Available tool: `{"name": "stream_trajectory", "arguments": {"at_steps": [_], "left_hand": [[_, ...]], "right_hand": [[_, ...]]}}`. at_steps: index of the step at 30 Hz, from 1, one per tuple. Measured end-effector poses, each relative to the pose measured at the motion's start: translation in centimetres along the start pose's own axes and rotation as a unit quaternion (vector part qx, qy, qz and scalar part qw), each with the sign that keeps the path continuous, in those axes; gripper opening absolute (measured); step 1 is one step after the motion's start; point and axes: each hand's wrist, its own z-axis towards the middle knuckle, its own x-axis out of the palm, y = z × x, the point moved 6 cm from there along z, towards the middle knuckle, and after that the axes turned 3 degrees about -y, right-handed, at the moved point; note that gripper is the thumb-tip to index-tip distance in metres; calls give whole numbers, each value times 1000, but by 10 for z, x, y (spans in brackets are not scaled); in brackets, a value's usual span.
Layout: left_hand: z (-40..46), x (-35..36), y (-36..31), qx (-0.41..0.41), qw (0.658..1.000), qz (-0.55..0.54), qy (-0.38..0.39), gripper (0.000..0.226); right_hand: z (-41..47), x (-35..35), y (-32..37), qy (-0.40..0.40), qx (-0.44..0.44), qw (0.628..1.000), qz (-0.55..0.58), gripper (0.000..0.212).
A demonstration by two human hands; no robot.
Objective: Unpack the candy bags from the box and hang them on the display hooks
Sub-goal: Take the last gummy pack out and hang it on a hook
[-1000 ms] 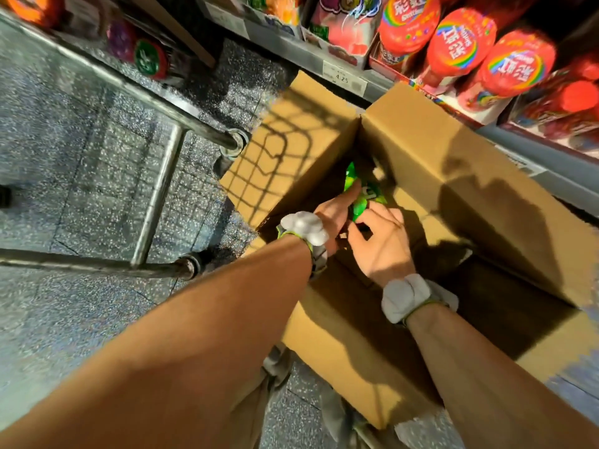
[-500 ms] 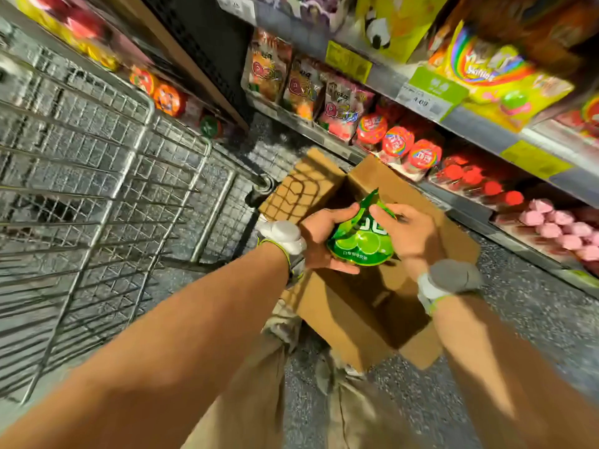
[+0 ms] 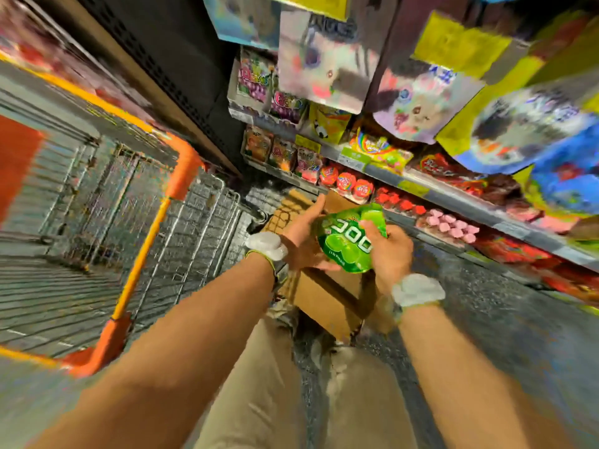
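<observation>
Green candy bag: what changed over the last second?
Both hands lifted the green candy bag up out of the cardboard box; it is now held above it, facing the shelves. The left hand and right hand hold it as before; the box stays on the floor.

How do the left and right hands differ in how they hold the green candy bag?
The left hand cups the green candy bag from its left side and underneath, fingers spread along the edge. The right hand takes the right side, thumb pressed on the front. Both hands hold it above the cardboard box, and both wrists wear white bands.
</observation>
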Motion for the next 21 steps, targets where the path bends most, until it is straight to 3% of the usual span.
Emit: {"name": "stream_trajectory", "arguments": {"at_steps": [3, 5, 7, 9, 12, 14, 17, 18, 21], "left_hand": [[-42, 10, -16, 52, 998, 28, 0, 41], [-68, 14, -29, 111, 992, 63, -25, 35], [-91, 15, -42, 183, 973, 114, -78, 36], [-115, 20, -58, 248, 945, 179, -113, 43], [-131, 24, -77, 321, 916, 204, -125, 49], [-153, 37, -97, 370, 898, 211, -113, 55], [-197, 61, -124, 415, 876, 221, -102, 59], [-212, 71, -132, 431, 865, 234, -105, 56], [-260, 95, -157, 475, 828, 274, -113, 30]], "right_hand": [[-26, -13, 26, 11, 18, 999, 45, 24], [-43, -19, 48, 39, 12, 997, 66, 13], [-60, -26, 69, 62, 5, 994, 95, 5], [-75, -32, 94, 74, -19, 992, 104, 9], [-94, -40, 123, 84, -66, 987, 117, 12], [-99, -45, 144, 83, -86, 985, 123, 36], [-122, -59, 191, 85, -129, 977, 143, 92], [-134, -64, 210, 83, -147, 976, 140, 90], [-160, -79, 257, 73, -191, 969, 139, 48]]}}
